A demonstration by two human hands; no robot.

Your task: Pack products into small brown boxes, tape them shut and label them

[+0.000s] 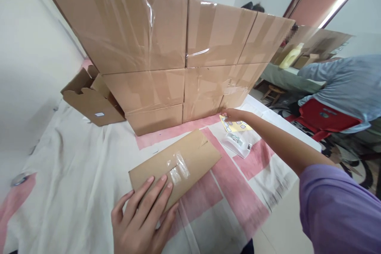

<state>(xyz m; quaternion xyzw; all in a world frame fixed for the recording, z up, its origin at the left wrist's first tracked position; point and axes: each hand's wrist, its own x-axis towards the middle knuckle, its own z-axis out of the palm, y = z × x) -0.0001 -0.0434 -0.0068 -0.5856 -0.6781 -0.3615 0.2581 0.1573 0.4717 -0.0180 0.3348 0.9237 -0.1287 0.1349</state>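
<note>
- A table [74, 166] covered in a white cloth with pink patches fills the view. White walls stand to the left and behind it.
- At the near edge, one left hand [143, 214] lies flat with its fingers spread. It presses on the near corner of one flattened cardboard box [190, 154] and grips nothing.
- The flattened cardboard box lies at a slant in the middle of the table, with one clear tape strip [178, 168] across its seam.
- Bare cloth lies open to the left of it, out to the left edge.
- Toward the right edge sits one white tape dispenser [236, 144], just beside one yellow label sheet [238, 126].
- The right hand [233, 115] reaches along the right edge, its fingertips on the far end of the yellow label sheet. Whether it pinches the sheet cannot be told.
- Touching distance behind the sheet rises a wall of taped cartons [154, 47], three layers high. Their exact number is unclear under the tape.
- One open carton [92, 101] stands at the wall's left end, near the far left corner.
- Off the right edge, another person in a pale blue shirt [342, 83] bends over one red chair [321, 119].
</note>
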